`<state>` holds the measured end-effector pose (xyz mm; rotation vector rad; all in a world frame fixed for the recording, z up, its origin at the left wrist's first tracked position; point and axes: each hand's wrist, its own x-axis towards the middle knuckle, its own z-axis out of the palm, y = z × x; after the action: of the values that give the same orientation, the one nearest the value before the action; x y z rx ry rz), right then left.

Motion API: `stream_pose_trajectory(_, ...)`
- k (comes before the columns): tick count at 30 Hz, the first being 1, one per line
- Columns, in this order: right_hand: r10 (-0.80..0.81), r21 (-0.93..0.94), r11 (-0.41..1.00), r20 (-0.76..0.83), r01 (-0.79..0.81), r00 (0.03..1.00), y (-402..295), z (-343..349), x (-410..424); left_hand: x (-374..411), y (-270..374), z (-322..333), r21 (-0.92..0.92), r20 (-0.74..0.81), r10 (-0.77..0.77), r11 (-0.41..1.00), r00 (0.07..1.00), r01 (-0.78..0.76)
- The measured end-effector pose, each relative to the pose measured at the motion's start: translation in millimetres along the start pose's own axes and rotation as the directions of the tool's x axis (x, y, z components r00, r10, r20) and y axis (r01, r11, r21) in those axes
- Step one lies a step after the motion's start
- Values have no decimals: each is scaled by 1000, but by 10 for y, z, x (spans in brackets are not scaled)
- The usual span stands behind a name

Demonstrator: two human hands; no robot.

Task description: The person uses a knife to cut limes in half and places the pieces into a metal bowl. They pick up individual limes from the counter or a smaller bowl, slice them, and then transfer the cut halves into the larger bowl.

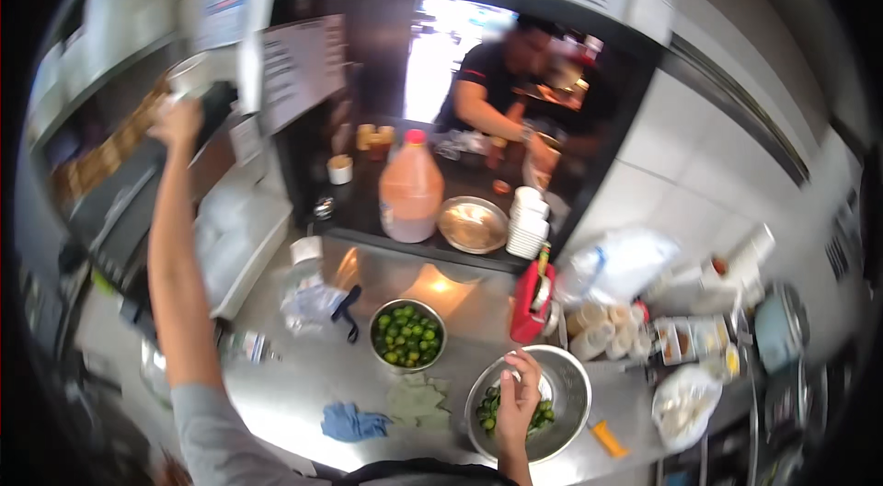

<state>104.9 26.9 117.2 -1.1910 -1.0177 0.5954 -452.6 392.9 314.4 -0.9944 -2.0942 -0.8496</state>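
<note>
My left hand (178,119) is raised at arm's length to the upper left. Its fingers meet or overlap the base of a white cup-like container (190,75); blur hides whether they grip it. Over the large steel mixing bowl (578,410) at the front right is my right hand (519,393), its thumb and fingers slightly apart and nothing visible between them. Small green citrus fruits (488,411) lie in that bowl, partly covered by the hand. A smaller steel bowl (443,349), full of similar green fruits (407,335), stands farther back on the steel counter (290,382).
A blue cloth (354,422) and a green cloth (418,400) lie near the front. An orange-yellow handle (608,439) is right of the bowl. On the pass-through ledge stand an orange-filled jug (412,193), a metal dish (473,224) and stacked cups (528,224). Another person (483,96) works beyond.
</note>
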Motion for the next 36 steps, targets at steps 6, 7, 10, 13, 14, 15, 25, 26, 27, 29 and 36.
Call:
stream_pose_trajectory(6, -38, 94, 995, 95, 29, 995, -54, 585, -98, 845, -1018, 456, -183, -140, 230, 950, 963, -254)
stream_pose_trajectory(7, -38, 5, 999, -14, 38, 999, -43, 542, -65, 101, 323, 59, -243, -18, 79, 967, 997, -81)
stream_pose_trajectory(10, -139, 24, 990, -3, 139, 990, -134, 605, -121, 152, -14, -115, -457, -484, 238, 752, 842, -475)
stream_pose_trajectory(13, -283, -126, 947, 114, 297, 952, -358, 542, -156, -1696, 936, -1143, -845, -241, 409, 357, 880, -397)
stream_pose_trajectory(14, -360, -206, 895, 188, 395, 914, -451, 536, -128, -2308, 1001, -1482, -885, -187, 563, 260, 805, -387)
stream_pose_trajectory(15, -431, -266, 825, 276, 499, 859, -511, 539, -106, -2908, 1008, -1824, -923, -113, 692, 194, 713, -333)
stream_pose_trajectory(25, -203, -421, 828, 389, 370, 898, -321, -623, -187, -4629, 1405, -2947, -999, 43, 992, 40, 120, 24)
stream_pose_trajectory(26, -116, -301, 917, 425, 261, 898, -452, -757, -132, -4621, 1416, -2977, -1000, -14, 990, -11, 138, -24)
stream_pose_trajectory(27, -14, -188, 976, 466, 115, 885, -511, -883, -187, -4649, 1368, -3000, -997, -64, 989, -56, 137, -60)
stream_pose_trajectory(29, 63, 173, 971, 478, -165, 876, -321, -1086, -301, -4710, 1331, -3079, -969, -13, 998, -27, 59, 247)
stream_pose_trajectory(36, 19, 253, 956, 449, -147, 893, -599, -1658, -329, -4805, 1489, -3633, -607, 262, 944, 323, -201, 726)
